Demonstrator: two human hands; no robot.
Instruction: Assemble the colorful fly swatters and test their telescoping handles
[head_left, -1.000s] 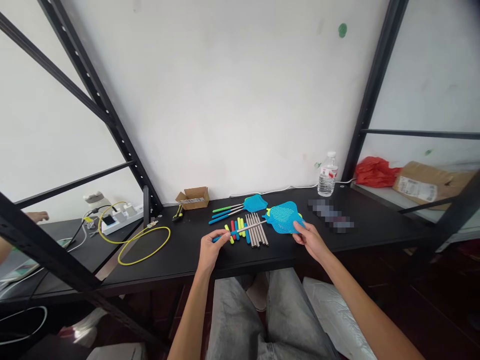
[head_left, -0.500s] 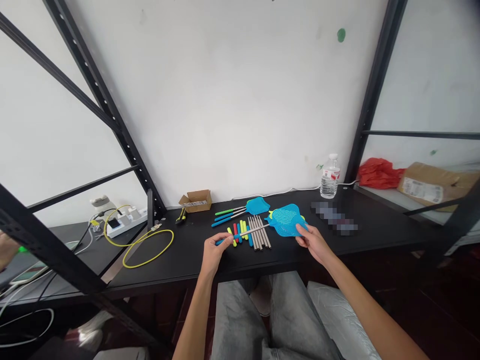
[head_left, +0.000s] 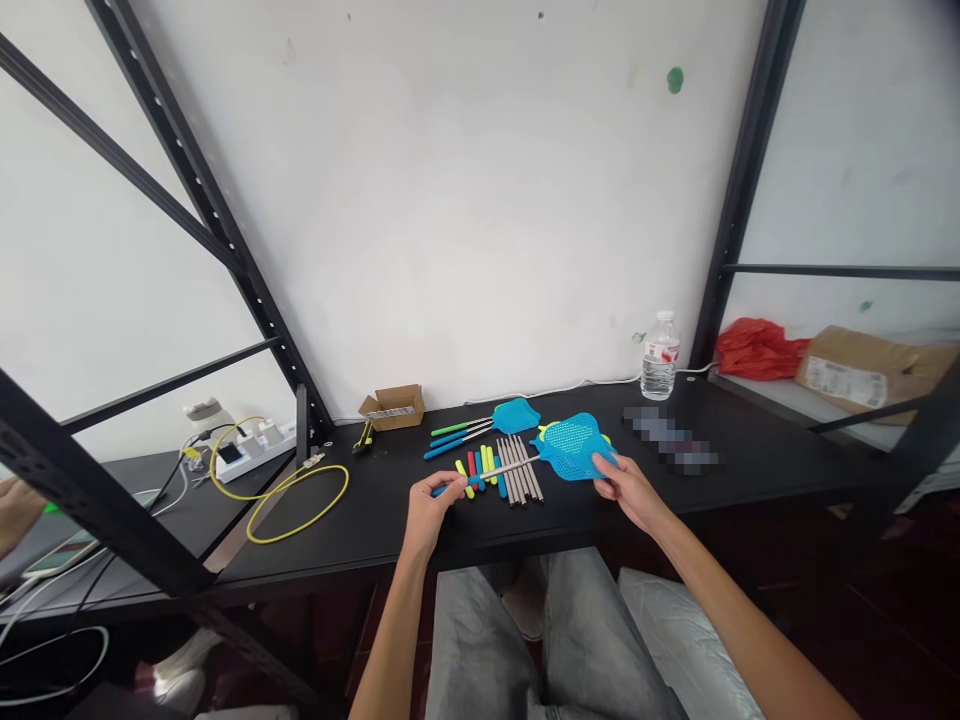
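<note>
A blue fly swatter (head_left: 571,447) with a perforated head and a metal rod is held level between my two hands. My left hand (head_left: 431,510) is closed round its blue handle. The fingers of my right hand (head_left: 625,487) pinch the edge of its head. Under the rod, several metal rods (head_left: 519,480) lie side by side on the black table (head_left: 352,520). To their left is a row of short red, blue and yellow grips (head_left: 487,462). Behind these lie finished-looking swatters (head_left: 516,413) with blue and green handles. Yellow-green heads show partly beneath the held one.
An open cardboard box (head_left: 397,407) and a yellow-black tool (head_left: 363,440) stand at the back left. A yellow cable (head_left: 341,500) loops near a power strip (head_left: 259,455). A water bottle (head_left: 660,360) stands back right, near a blurred patch. Another person's hand (head_left: 19,510) shows far left.
Almost nothing differs. The view has shifted slightly, and both hands keep the same hold on the blue fly swatter.
</note>
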